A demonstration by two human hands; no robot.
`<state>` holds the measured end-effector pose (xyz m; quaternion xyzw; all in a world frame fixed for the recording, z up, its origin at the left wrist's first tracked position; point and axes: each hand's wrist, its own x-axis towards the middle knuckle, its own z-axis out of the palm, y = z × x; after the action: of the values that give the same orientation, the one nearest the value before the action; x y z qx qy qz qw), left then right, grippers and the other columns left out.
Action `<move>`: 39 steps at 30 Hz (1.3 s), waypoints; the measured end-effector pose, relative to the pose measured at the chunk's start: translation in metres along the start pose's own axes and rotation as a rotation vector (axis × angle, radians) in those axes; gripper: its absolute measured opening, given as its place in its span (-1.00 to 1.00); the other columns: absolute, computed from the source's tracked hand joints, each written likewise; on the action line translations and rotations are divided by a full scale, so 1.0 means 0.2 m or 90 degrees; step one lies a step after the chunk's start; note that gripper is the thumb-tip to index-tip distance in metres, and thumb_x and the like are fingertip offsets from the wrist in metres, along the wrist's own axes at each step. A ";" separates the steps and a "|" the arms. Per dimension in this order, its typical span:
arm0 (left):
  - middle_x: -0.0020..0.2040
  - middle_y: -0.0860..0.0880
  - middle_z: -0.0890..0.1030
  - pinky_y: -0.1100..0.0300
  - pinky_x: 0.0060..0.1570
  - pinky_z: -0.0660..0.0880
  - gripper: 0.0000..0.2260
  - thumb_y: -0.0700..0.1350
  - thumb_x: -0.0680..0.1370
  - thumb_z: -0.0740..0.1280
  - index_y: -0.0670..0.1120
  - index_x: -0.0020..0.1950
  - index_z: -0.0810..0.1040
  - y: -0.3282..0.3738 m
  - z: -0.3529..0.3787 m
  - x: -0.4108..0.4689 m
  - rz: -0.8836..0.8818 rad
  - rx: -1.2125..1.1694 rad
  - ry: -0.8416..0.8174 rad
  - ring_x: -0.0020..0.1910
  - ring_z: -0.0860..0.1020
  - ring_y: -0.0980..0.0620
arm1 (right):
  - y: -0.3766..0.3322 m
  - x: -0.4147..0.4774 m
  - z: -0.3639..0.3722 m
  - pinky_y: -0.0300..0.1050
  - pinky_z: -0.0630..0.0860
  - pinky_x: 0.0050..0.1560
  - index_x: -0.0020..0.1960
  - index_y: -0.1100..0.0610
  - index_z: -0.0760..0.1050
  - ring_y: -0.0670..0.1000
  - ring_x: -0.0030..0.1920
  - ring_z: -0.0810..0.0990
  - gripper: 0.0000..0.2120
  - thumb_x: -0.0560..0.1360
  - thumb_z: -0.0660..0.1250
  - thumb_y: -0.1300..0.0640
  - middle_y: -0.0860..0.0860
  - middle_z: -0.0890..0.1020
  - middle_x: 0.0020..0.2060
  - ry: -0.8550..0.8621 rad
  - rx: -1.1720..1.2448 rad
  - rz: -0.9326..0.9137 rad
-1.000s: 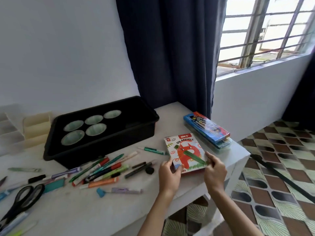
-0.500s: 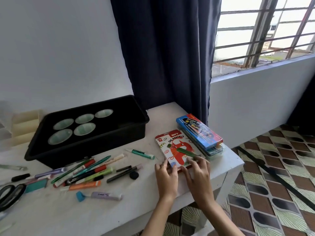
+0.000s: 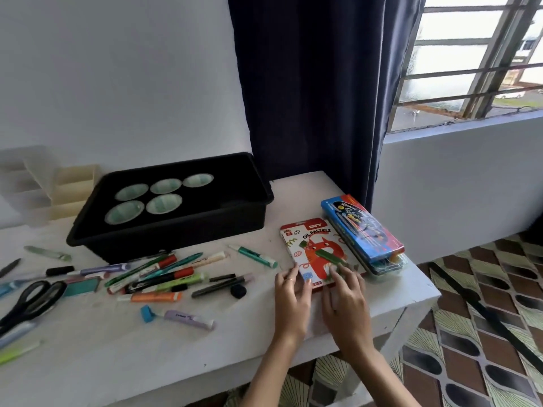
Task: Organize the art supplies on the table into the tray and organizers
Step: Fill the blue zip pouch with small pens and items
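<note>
Reach is no problem: the oil pastels box (image 3: 316, 254) lies flat at our hands near the right end of the table (image 3: 88, 362), long axis running near to far, just beside the blue box (image 3: 361, 230) on its right. Our left hand (image 3: 292, 298) rests straight-fingered at its near-left corner, holding nothing. Our right hand (image 3: 346, 295) covers the near edge by the loose green stick (image 3: 329, 255) on the lid (whether it pinches that stick we cannot tell). The black tray (image 3: 176, 230) sits far-left, beyond scattered markers (image 3: 158, 274), so we judge either hand placed to lift. Curtain (image 3: 308, 83) and barred window (image 3: 470, 54) stand behind.
</note>
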<state>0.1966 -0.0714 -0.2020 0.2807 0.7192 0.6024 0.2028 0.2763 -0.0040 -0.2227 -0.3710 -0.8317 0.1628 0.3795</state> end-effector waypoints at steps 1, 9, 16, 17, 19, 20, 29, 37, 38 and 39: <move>0.14 0.21 0.38 0.39 0.05 0.50 -0.65 -0.13 0.59 0.24 -0.04 0.39 0.36 0.02 -0.02 -0.02 0.006 -0.017 0.011 0.17 0.49 0.19 | -0.03 0.01 0.00 0.13 0.45 0.26 0.24 0.30 0.48 0.16 0.27 0.45 -0.61 0.43 0.40 0.30 0.17 0.55 0.19 0.002 0.018 -0.003; 0.18 0.17 0.53 0.45 0.09 0.43 -0.76 -0.11 0.61 0.20 0.03 0.27 0.48 0.09 -0.38 -0.12 0.048 -0.039 0.175 0.16 0.48 0.29 | -0.44 0.00 0.12 -0.05 0.51 0.13 0.14 0.17 0.56 0.00 0.09 0.54 -0.75 0.48 0.33 0.31 0.01 0.60 0.05 -0.133 0.242 -0.037; 0.10 0.14 0.59 0.41 0.04 0.46 -0.80 -0.08 0.60 0.22 0.04 0.19 0.53 0.02 -0.85 -0.22 0.029 -0.052 0.325 0.05 0.53 0.28 | -0.84 -0.13 0.32 -0.17 0.54 -0.02 0.06 0.04 0.58 -0.11 -0.04 0.55 -0.76 0.50 0.29 0.32 -0.11 0.59 -0.06 -0.269 0.330 -0.082; 0.07 0.12 0.60 0.40 -0.01 0.47 -0.82 -0.08 0.60 0.22 0.04 0.17 0.53 0.00 -0.93 -0.23 0.023 -0.056 0.347 -0.01 0.55 0.25 | -0.91 -0.15 0.34 -0.19 0.54 -0.03 0.05 0.04 0.58 -0.12 -0.04 0.56 -0.76 0.50 0.29 0.32 -0.11 0.60 -0.06 -0.285 0.346 -0.087; 0.05 0.07 0.62 0.41 -0.07 0.47 -0.82 -0.10 0.60 0.23 0.00 0.16 0.55 -0.02 -1.08 -0.25 0.011 -0.065 0.396 -0.03 0.56 0.20 | -1.04 -0.19 0.41 -0.19 0.55 -0.07 0.01 -0.02 0.55 -0.14 -0.08 0.57 -0.75 0.51 0.29 0.31 -0.13 0.59 -0.09 -0.326 0.380 -0.092; 0.05 0.07 0.62 0.41 -0.06 0.47 -0.82 -0.13 0.60 0.23 -0.01 0.16 0.56 -0.04 -1.16 -0.25 0.010 -0.069 0.414 0.01 0.56 0.18 | -1.10 -0.21 0.44 -0.20 0.55 -0.08 0.00 -0.05 0.53 -0.14 -0.09 0.57 -0.75 0.51 0.29 0.30 -0.15 0.59 -0.10 -0.343 0.387 -0.098; -0.02 0.10 0.66 0.28 0.03 0.51 -0.82 -0.24 0.57 0.26 -0.04 0.06 0.61 -0.16 -1.96 -0.32 0.004 -0.077 0.550 0.01 0.58 0.16 | -1.83 -0.38 0.82 -0.34 0.48 -0.10 -0.05 -0.01 0.58 -0.20 -0.13 0.55 -0.72 0.50 0.25 0.35 -0.17 0.60 -0.20 -0.451 0.418 -0.142; -0.03 0.11 0.62 0.50 -0.12 0.44 -0.81 -0.23 0.55 0.27 0.00 0.06 0.59 -0.26 -2.80 -0.48 -0.035 0.076 0.695 -0.04 0.55 0.21 | -2.58 -0.65 1.15 -0.43 0.42 -0.12 -0.03 0.08 0.60 -0.17 -0.14 0.54 -0.74 0.51 0.22 0.36 -0.11 0.59 -0.17 -0.572 0.460 -0.158; -0.01 0.11 0.62 0.49 -0.09 0.44 -0.79 -0.26 0.55 0.26 -0.01 0.06 0.59 -0.28 -2.90 -0.50 -0.045 0.109 0.708 -0.01 0.54 0.21 | -2.65 -0.68 1.19 -0.42 0.42 -0.10 -0.02 0.08 0.60 -0.17 -0.13 0.54 -0.76 0.51 0.23 0.34 -0.12 0.58 -0.17 -0.582 0.451 -0.164; 0.01 0.10 0.61 0.46 -0.03 0.44 -0.78 -0.28 0.54 0.25 -0.01 0.06 0.58 -0.31 -2.99 -0.52 -0.056 0.145 0.718 0.01 0.54 0.19 | -2.71 -0.71 1.23 -0.38 0.45 -0.08 -0.01 0.09 0.60 -0.16 -0.12 0.54 -0.77 0.52 0.23 0.33 -0.13 0.57 -0.16 -0.598 0.450 -0.158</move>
<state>-0.1119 -0.5961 -0.1517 -0.0940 0.7876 0.5684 -0.2185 -0.1151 -0.4706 -0.1573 -0.0104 -0.8429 0.5307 0.0878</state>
